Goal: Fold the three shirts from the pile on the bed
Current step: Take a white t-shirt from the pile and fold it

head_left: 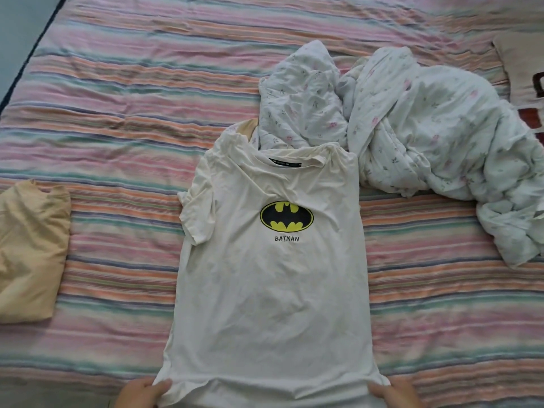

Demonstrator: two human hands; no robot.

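Pinching the shirt hem, left hand and right hand should pull evenly taut, flattening wrinkles on the bed before folding the sleeves in.

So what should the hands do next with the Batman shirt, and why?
Probably pull the hem taut and smooth the Batman shirt flat. The left hand and right hand hold its bottom corners, but it is wrinkled and its left sleeve lies bunched, so folding now would look messy.
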